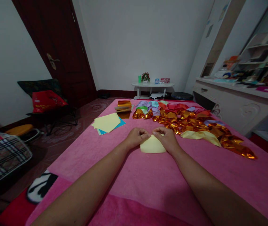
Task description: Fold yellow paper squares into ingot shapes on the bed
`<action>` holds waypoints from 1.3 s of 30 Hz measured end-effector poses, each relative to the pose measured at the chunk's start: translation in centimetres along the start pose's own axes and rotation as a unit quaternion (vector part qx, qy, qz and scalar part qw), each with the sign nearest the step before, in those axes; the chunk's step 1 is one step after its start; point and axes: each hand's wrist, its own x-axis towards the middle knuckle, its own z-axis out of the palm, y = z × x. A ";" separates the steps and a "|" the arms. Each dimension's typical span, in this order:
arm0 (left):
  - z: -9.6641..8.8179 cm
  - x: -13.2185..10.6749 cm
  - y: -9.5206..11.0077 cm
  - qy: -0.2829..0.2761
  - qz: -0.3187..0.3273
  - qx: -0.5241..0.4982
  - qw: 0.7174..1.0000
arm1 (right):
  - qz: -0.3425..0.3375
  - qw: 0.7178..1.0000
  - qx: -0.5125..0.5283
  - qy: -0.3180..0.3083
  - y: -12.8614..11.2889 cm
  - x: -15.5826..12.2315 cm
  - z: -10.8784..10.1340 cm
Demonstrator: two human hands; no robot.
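Observation:
A pale yellow sheet of paper (pixel 153 146) is held up over the pink cloth (pixel 124 175), its near edge curving toward me. My left hand (pixel 136 138) pinches its upper left edge with thumb and forefinger. On the opposite side my right hand (pixel 166 138) pinches the upper right edge. The two thumbs nearly meet at the top of the sheet. Left of my hands lies a loose pile of yellow and blue paper sheets (pixel 107 122). Beyond it stands a stack of orange and brown paper (pixel 123 106).
Folded shiny orange foil pieces (pixel 185 121) spread over the far right of the table, among purple, red and green ones. A curved yellow piece (pixel 202 136) lies at their near side. Behind are a small white table (pixel 152 84), a door and a chair with a red bag (pixel 46 101).

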 end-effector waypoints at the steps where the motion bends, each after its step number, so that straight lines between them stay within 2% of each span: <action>1: 0.0 0.0 0.0 0.002 -0.003 -0.007 1.000 | 0.001 1.000 0.001 -0.001 0.0 0.0 0.0; 9: 0.1 0.2 -0.3 0.032 -0.017 -0.029 0.999 | 0.002 0.999 -0.006 -0.034 -0.3 -0.2 0.1; 16: 0.0 0.1 -0.2 0.029 -0.015 -0.019 0.999 | -0.005 0.997 -0.031 -0.077 -0.9 -0.5 0.0; 24: 0.1 0.1 0.1 0.037 -0.010 0.016 0.999 | -0.010 0.996 -0.034 -0.086 -1.2 -0.5 0.0; 28: 0.5 0.2 0.4 0.093 -0.006 0.060 0.994 | -0.006 0.997 -0.040 -0.069 -1.1 -0.4 0.1; 34: 0.6 0.4 0.1 0.180 -0.013 0.107 0.978 | 0.015 0.999 -0.049 0.003 -0.3 0.0 0.0; 39: 0.3 0.7 -0.5 0.206 -0.017 0.109 0.972 | 0.033 0.998 -0.037 0.041 0.5 0.2 -0.1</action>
